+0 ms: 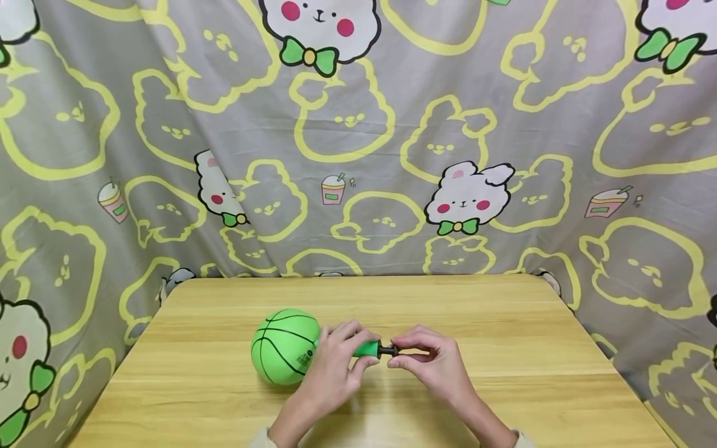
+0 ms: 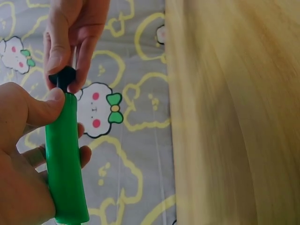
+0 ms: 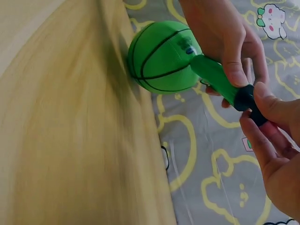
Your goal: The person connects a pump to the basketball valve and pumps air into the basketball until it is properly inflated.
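Observation:
A green ball with black basketball lines sits at the left of the hands. My left hand grips the green barrel of a small hand pump, whose far end points at the ball. At the pump's other end, the fingertips of my right hand pinch the black handle. A short length of dark rod shows between handle and barrel in the head view. In the right wrist view the barrel's end meets the ball's side, and the joint itself is too small to make out.
Both hands are over a light wooden table. A grey curtain printed with yellow outlines and white cartoon animals hangs behind the table and along its sides.

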`<state>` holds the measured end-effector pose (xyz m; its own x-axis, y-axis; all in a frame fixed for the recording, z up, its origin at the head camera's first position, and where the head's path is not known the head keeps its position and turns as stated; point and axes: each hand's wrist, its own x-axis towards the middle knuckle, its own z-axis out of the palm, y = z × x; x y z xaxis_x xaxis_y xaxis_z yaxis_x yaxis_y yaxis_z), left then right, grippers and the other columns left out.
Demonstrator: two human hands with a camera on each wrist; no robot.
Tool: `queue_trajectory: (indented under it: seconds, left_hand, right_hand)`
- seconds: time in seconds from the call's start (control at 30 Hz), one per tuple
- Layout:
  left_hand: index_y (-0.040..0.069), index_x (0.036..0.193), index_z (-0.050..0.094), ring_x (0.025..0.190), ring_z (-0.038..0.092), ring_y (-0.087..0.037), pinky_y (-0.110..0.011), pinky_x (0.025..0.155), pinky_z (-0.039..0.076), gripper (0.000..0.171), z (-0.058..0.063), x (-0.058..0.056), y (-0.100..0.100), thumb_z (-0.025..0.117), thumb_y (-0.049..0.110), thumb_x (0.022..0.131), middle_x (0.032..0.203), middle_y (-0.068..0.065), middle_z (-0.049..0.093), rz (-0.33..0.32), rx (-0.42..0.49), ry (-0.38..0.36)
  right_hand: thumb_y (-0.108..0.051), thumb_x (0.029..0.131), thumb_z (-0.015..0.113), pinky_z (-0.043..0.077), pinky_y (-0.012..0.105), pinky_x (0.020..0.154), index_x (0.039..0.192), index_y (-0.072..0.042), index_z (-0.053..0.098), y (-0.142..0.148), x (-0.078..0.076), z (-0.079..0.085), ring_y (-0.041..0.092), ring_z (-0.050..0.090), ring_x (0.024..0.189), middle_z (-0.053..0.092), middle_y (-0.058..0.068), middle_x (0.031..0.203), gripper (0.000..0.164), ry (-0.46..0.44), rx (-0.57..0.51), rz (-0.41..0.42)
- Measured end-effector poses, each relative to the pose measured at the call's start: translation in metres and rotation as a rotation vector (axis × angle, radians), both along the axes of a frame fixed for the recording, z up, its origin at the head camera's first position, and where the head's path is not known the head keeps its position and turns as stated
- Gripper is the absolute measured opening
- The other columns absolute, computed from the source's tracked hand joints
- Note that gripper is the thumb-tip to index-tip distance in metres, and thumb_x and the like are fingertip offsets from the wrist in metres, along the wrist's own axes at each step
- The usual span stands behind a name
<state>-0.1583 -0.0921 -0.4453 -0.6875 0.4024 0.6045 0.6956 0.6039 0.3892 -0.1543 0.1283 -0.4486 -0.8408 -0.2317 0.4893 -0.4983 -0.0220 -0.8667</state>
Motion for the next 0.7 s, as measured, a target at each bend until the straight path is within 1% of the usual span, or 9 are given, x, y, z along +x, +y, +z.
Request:
queue_trajectory:
  seconds: [0.17, 0.3, 0.5, 0.7]
  left_hand:
    - [0.021, 0.11, 0.073, 0.089, 0.06, -0.002, -0.038, 0.086, 0.04, 0.026, 0.001, -0.002, -0.001, 0.082, 0.024, 0.086, 0.102, 0.012, 0.062, -0.026, 0.015, -0.016]
    - [0.022, 0.112, 0.072, 0.09, 0.06, -0.003, -0.038, 0.086, 0.04, 0.027, 0.002, -0.005, -0.004, 0.081, 0.026, 0.087, 0.103, 0.012, 0.062, -0.017, 0.02, -0.017]
    - [0.022, 0.112, 0.073, 0.092, 0.061, -0.003, -0.038, 0.087, 0.039, 0.026, 0.005, -0.007, -0.011, 0.08, 0.027, 0.088, 0.104, 0.012, 0.063, 0.006, 0.04, -0.027]
    - [0.021, 0.112, 0.073, 0.093, 0.061, -0.004, -0.037, 0.087, 0.039, 0.026, 0.008, -0.01, -0.019, 0.08, 0.027, 0.088, 0.104, 0.012, 0.064, 0.032, 0.049, -0.031]
  right_hand:
    - [0.001, 0.082, 0.083, 0.059, 0.039, 0.075, 0.105, -0.003, 0.075, 0.007, -0.001, 0.008, 0.025, 0.072, 0.096, 0.068, 0.019, 0.101, 0.025, -0.024, 0.057, 0.048]
    - [0.001, 0.084, 0.082, 0.059, 0.039, 0.077, 0.105, -0.004, 0.071, 0.012, -0.004, 0.014, 0.028, 0.072, 0.098, 0.067, 0.017, 0.106, 0.024, -0.047, 0.086, 0.079]
    - [0.003, 0.083, 0.082, 0.06, 0.04, 0.076, 0.106, -0.003, 0.07, 0.023, -0.005, 0.022, 0.025, 0.072, 0.096, 0.067, 0.017, 0.106, 0.026, -0.074, 0.093, 0.051]
    - [0.007, 0.083, 0.081, 0.059, 0.041, 0.079, 0.106, 0.0, 0.07, 0.035, -0.006, 0.028, 0.023, 0.071, 0.097, 0.065, 0.022, 0.108, 0.027, -0.082, 0.077, 0.049]
